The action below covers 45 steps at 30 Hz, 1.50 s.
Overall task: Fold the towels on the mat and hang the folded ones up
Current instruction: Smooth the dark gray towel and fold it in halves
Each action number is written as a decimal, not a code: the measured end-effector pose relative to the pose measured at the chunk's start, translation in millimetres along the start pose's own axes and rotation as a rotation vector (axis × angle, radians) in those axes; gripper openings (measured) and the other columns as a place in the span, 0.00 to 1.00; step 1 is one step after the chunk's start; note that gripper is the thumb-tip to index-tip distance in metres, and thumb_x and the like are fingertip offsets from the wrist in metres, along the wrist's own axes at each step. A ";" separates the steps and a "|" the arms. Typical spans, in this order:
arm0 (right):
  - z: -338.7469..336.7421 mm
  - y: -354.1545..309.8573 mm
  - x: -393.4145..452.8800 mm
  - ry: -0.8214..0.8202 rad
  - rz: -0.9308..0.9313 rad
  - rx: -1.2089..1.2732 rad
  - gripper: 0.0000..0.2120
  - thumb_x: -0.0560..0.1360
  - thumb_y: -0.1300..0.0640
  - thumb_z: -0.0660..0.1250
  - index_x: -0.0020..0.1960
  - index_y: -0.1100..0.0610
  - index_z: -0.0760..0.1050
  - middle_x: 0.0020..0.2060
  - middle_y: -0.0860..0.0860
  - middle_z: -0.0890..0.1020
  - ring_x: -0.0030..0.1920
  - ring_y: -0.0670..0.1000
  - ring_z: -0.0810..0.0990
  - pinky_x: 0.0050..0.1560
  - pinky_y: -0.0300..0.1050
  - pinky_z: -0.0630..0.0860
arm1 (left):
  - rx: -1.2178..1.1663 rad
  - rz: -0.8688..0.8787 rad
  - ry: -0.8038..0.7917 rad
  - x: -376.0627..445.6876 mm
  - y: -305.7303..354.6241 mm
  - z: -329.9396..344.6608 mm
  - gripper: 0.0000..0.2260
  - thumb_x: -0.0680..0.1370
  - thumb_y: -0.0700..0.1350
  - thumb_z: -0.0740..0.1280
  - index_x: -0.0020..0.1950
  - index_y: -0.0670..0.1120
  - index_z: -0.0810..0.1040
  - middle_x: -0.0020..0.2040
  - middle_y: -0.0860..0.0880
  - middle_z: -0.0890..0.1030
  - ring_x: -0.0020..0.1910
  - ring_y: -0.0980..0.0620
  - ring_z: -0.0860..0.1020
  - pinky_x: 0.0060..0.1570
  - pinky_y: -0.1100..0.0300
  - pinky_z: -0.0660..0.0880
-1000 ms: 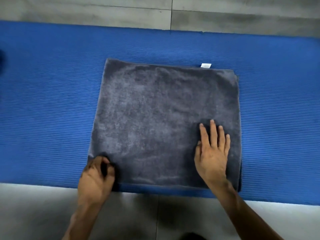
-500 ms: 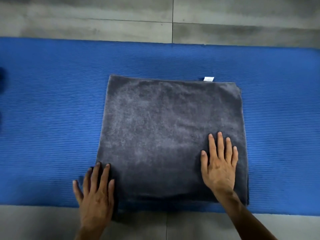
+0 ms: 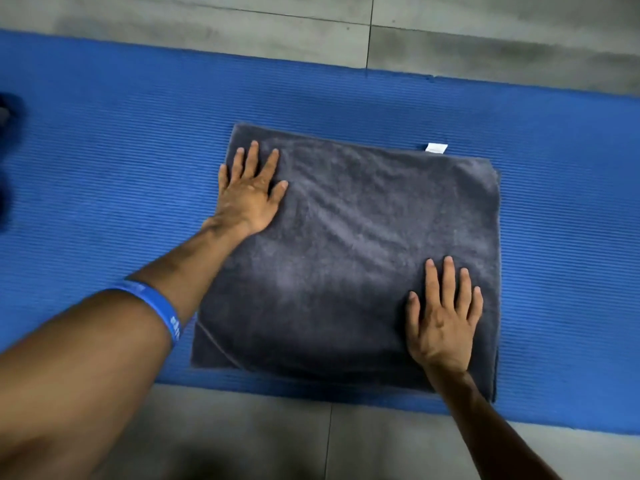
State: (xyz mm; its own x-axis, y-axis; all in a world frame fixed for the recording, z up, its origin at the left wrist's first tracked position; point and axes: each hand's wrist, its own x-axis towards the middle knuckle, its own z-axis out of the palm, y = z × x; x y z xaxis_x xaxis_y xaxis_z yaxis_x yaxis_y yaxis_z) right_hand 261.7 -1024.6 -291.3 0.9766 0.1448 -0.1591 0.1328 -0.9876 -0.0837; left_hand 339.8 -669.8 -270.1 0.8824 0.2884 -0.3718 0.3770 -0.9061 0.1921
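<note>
A dark grey towel [image 3: 353,244], folded into a near square, lies flat on the blue ribbed mat [image 3: 121,161]. A small white label [image 3: 436,147] sticks out at its far right edge. My left hand [image 3: 251,190] lies flat with spread fingers on the towel's far left corner. My right hand [image 3: 441,317] presses flat on the near right part of the towel. At the near left corner a lower layer of the towel peeks out from under the top fold.
Grey floor tiles [image 3: 311,26] run beyond the mat and along its near edge. A dark blurred shape [image 3: 8,133] sits at the mat's far left border. A blue wristband [image 3: 162,311] circles my left forearm.
My left hand has slid from the towel's near left corner up to its far left corner, staying flat. My right hand has kept its place on the near right part.
</note>
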 end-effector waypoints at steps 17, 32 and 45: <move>-2.5 0.2 -3.3 -0.023 -0.001 0.050 0.31 0.79 0.40 0.43 0.78 0.52 0.55 0.79 0.54 0.55 0.78 0.59 0.51 0.76 0.61 0.46 | -0.258 -0.136 0.269 -262.2 -78.6 91.8 0.25 0.78 0.55 0.59 0.69 0.40 0.71 0.63 0.38 0.74 0.58 0.38 0.72 0.59 0.46 0.67; -27.9 53.4 -115.0 0.047 0.393 0.564 0.30 0.76 0.53 0.69 0.74 0.56 0.62 0.66 0.57 0.73 0.62 0.59 0.73 0.65 0.58 0.70 | -0.899 -0.331 0.080 -252.5 -91.6 66.4 0.06 0.76 0.33 0.68 0.48 0.42 0.81 0.39 0.48 0.81 0.37 0.56 0.76 0.43 0.69 0.73; -68.3 94.7 -104.5 -0.406 0.702 1.473 0.18 0.60 0.56 0.81 0.43 0.56 0.76 0.41 0.55 0.85 0.38 0.54 0.85 0.34 0.41 0.81 | -1.112 -0.387 -0.137 -266.0 -100.1 36.3 0.10 0.74 0.30 0.68 0.46 0.41 0.70 0.41 0.45 0.78 0.33 0.54 0.80 0.39 0.58 0.79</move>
State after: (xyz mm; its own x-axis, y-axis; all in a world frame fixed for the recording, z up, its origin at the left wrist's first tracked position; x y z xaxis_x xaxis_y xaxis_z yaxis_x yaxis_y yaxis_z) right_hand 183.8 -1137.5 -215.4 0.6391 -0.0310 -0.7685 -0.7689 -0.0027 -0.6394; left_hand 57.1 -667.0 -223.3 0.6436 0.3875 -0.6600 0.7098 0.0202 0.7041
